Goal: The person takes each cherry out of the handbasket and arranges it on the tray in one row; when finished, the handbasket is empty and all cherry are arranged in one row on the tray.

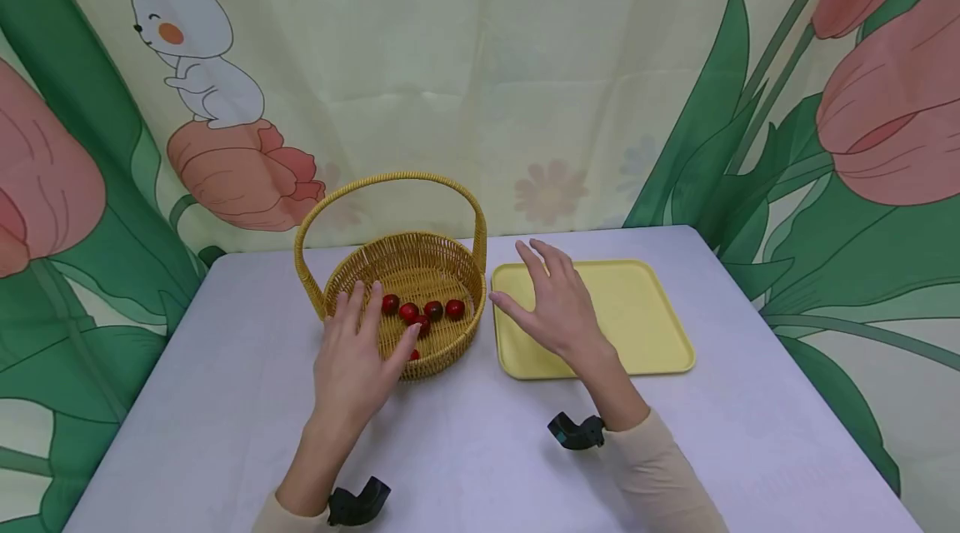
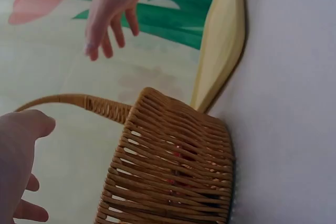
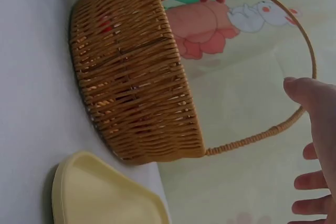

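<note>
A wicker basket (image 1: 420, 246) with a tall arched handle stands left of the middle of the table, with several dark red cherries (image 1: 454, 310) lying in it. Over its near left side hovers my left hand (image 1: 351, 371), fingers spread and holding nothing; it hides part of the basket. To the basket's right lies a yellow tray (image 1: 637, 316) with nothing on it. My right hand (image 1: 558, 304) hangs over the tray's left part, fingers extended. The left wrist view shows the basket's woven side (image 2: 168, 161) and my right hand (image 2: 113, 11) beyond it.
The table (image 1: 480, 450) has a white cloth. Behind it hangs a curtain (image 1: 465, 83) printed with a rabbit and large tulips. A black device (image 1: 360, 502) is on my left wrist and another (image 1: 576, 431) on my right.
</note>
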The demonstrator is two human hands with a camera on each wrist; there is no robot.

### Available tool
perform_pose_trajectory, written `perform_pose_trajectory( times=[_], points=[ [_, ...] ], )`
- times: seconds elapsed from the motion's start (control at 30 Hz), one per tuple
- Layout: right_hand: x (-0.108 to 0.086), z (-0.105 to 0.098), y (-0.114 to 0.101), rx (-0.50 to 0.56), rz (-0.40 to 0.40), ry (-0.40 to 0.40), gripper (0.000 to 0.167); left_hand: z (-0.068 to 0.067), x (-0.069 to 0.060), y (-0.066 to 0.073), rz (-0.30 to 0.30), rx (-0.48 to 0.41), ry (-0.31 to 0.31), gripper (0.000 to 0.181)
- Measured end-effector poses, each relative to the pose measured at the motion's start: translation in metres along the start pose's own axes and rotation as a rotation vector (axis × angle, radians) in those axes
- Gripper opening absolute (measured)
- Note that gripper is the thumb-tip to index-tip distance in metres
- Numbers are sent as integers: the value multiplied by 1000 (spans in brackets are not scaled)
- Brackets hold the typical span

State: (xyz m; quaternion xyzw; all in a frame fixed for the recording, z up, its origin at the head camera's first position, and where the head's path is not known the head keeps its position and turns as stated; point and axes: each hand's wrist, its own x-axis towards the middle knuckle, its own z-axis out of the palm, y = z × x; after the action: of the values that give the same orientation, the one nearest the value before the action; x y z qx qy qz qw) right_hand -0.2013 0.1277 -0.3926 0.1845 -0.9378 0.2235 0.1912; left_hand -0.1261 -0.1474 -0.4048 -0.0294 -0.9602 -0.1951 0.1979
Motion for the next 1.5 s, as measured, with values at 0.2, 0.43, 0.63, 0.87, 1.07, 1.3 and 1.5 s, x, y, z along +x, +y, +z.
perform_pose_trajectory(
  times=[0.2,0.43,0.63,0.87,1.07,1.3,1.5],
  points=[
    [6,10,-7,57,-74,71,76,0,-8,-7,-17,-30,57,79],
    [13,24,-16,99,-148,77,72,0,-19,-18,-26,-22,88,75],
    [21,36,-27,128,-189,46,67,2,-26,-25,-50,-15,103,72],
    [30,48,-40,176,-217,-23,61,9,-37,-31,-131,-48,99,69],
    [39,58,-48,186,-214,-104,62,16,-45,-36,-187,-65,90,69],
    [47,67,-54,151,-175,-252,68,22,-47,-37,-207,-84,86,70],
    [55,76,-59,133,-158,-328,75,23,-46,-35,-188,-82,113,68]
  ],
)
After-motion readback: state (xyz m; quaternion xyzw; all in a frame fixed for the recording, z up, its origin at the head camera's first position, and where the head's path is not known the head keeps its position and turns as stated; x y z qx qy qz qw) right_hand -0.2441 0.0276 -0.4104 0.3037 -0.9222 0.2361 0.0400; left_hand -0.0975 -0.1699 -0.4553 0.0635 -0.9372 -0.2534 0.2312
